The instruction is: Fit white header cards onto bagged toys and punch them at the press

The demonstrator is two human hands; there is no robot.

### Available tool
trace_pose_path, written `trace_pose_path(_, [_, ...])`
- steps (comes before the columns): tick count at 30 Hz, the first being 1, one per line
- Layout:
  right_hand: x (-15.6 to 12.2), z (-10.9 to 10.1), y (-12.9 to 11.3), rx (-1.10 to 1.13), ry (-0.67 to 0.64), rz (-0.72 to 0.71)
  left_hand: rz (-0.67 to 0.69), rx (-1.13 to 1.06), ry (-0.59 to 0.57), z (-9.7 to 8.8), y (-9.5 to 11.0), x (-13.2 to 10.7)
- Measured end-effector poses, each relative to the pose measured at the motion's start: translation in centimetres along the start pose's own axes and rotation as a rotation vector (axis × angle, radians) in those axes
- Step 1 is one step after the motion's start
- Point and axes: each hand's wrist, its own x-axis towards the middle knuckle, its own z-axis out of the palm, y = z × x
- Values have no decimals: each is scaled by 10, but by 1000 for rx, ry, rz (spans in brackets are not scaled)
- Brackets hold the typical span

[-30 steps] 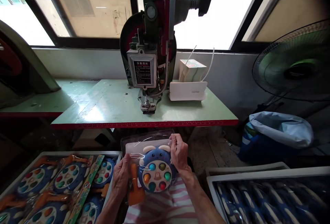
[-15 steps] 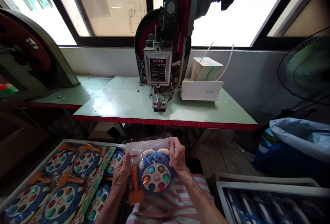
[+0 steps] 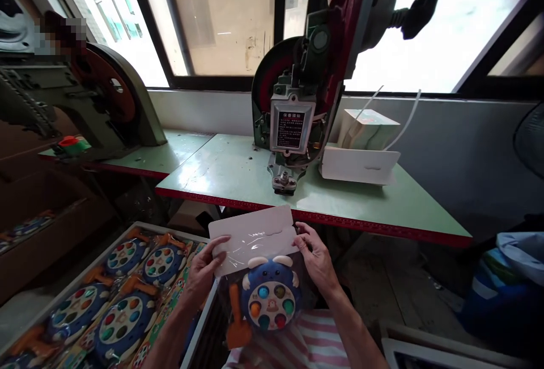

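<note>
Green table (image 3: 221,165), "保養須知" plate (image 3: 292,128), bagged toy (image 3: 272,295)

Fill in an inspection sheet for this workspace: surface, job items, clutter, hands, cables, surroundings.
Surface: green tabletop with a red edge, bearing a machine and a white holder.
Job items: blue toy in clear plastic, with an orange hammer at lower left; white card above the toy.
Clutter: tray of packed toys at left; blue sack at right.
Hands: left hand grips the card's left edge; right hand has its fingertips at the right edge.
Cables: thin curved line at the machine's lower right; cable or tube, cannot tell.
Surroundings: window behind, second machine at left, fan partly in view at right.
</note>
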Motion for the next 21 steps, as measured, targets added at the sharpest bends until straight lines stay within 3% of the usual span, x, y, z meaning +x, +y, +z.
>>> trace_pose_path(5, [-3,-2,-4,49,-54,120,34,-80,-103,5,20,2])
trace_pose_path(7, [-5,-2,-5,46,-11,136,26,-123,-19,10,17,2])
trace_pose_path(10, [-7,-1,-4,70,16,175,-96,-117,126,18,7,-2])
trace_pose_path(12, [-7,-2,-3,114,8,205,-133,-121,143,21,5,-5])
trace_pose_path(21, [-4,-5,-1,216,-2,240,-27,-120,190,25,14,-1])
